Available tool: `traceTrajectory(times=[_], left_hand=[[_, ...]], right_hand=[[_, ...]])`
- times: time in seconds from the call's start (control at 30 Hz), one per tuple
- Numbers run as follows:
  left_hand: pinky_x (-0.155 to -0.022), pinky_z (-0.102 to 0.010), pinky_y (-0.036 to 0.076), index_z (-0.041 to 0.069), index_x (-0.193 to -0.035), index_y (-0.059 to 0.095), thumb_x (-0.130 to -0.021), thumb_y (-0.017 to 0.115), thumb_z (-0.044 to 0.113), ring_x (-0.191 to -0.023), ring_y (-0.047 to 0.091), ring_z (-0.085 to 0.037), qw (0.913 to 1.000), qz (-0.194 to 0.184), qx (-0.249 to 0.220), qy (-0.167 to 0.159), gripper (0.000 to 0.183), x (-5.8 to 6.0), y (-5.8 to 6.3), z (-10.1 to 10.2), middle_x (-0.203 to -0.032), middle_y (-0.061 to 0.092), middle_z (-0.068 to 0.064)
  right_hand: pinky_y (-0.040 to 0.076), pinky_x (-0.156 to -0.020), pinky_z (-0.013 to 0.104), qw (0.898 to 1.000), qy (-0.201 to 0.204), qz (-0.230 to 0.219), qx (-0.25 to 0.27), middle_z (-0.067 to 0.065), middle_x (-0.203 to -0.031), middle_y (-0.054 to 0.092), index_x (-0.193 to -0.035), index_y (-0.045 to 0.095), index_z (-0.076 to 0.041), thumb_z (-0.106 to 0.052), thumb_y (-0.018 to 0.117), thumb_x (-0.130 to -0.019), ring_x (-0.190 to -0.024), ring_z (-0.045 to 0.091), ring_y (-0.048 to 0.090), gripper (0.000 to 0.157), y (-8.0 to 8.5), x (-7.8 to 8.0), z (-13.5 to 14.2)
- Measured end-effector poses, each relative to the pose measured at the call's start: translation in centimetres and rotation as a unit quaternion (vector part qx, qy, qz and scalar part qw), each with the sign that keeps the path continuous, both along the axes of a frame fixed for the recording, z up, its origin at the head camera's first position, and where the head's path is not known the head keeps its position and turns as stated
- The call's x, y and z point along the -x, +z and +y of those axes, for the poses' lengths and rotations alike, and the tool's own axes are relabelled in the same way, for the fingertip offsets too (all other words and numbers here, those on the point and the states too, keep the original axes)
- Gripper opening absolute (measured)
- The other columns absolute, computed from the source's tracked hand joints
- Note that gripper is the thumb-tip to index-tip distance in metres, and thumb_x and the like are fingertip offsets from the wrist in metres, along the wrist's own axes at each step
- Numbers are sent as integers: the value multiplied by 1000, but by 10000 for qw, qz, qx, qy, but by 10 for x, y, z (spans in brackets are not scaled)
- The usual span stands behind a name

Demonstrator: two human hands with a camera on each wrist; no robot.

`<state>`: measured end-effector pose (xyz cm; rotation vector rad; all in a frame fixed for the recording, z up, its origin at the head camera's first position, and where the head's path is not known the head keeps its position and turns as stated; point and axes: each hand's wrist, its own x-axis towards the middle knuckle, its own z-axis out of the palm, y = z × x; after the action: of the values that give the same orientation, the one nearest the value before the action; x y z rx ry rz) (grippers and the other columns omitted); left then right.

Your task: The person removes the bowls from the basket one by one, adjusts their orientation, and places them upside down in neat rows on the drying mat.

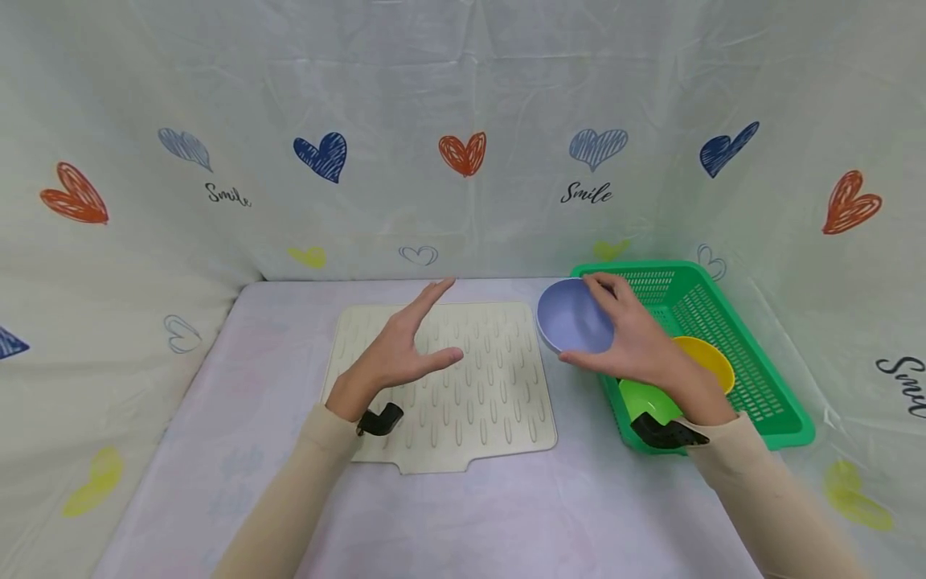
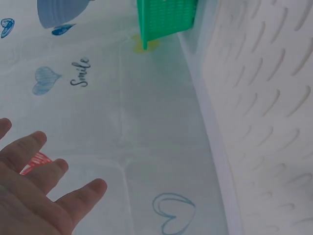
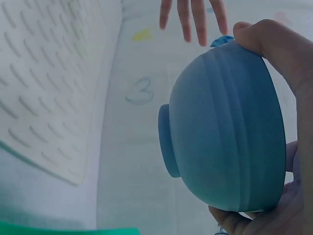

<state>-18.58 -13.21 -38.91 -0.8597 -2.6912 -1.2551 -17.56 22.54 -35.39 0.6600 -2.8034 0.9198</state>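
Observation:
A blue bowl is held by its rim in my right hand, thumb on the near side and fingers on the far side. In the right wrist view the bowl is tipped on its side, its foot ring facing left. My left hand hovers over the cream drying mat with thumb and fingers spread and nothing between them. In the left wrist view several fingertips of the left hand show at the lower left, apart from the bowl.
At the right stands a green basket with a yellow bowl and a light green bowl inside, partly hidden by my right arm. A curtain printed with hearts rises behind the table.

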Motion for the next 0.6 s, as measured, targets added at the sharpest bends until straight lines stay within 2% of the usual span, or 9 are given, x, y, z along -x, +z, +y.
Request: traceTrajectory(times=[0.07, 0.3, 0.6], left_hand=[[-123, -65, 26, 29, -166, 21, -88, 69, 58, -159, 21, -25, 10000, 19, -14, -36, 96, 1, 3, 2, -172, 21, 5], [-122, -64, 28, 25, -166, 23, -82, 52, 88, -157, 27, -25, 9993, 129, -265, -246, 109, 1, 8, 10, -171, 26, 3], [-120, -63, 33, 28, -165, 24, -79, 55, 89, -156, 29, -23, 9979, -2, -449, -472, 110, -6, 5, 16, -170, 27, 6]], right_hand=[[53, -96, 65, 10000, 78, -26, 15, 21, -158, 30, -156, 37, 3, -35, 92, -74, -131, 46, 45, 106, 0, -1, -6], [57, -94, 61, 9985, 513, -63, 196, 16, -161, 28, -158, 36, -1, -37, 93, -73, -135, 43, 43, 108, -1, -6, -28], [58, -94, 58, 9933, 1094, 154, 338, 15, -159, 31, -156, 38, 2, -39, 93, -71, -135, 39, 45, 109, -5, -9, -50]])
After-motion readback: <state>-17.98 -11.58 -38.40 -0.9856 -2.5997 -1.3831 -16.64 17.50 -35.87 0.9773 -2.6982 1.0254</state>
